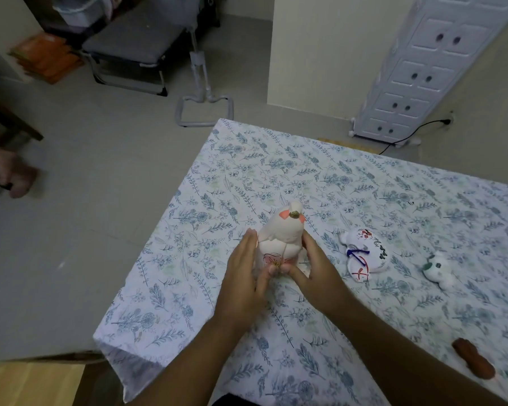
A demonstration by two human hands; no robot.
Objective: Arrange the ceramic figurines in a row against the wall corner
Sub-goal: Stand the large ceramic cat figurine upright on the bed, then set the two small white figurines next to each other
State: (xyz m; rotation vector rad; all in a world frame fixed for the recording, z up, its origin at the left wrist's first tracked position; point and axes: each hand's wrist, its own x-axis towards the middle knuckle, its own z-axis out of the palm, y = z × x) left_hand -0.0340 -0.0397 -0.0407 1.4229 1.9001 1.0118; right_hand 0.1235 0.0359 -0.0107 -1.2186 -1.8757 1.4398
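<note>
I've got the cat [279, 241] upright near the table's [188, 177] left edge, open cloth beyond it. My left hand [244, 276] and right hand [314, 273] clamp its sides, fingers flat, thumbs meeting at its base.

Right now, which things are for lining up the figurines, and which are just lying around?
For the job:
tall white figurine between the left hand and right hand
painted white figurine
small green-and-white figurine

Just lying around:
brown object
folding cot
white cabinet
</note>
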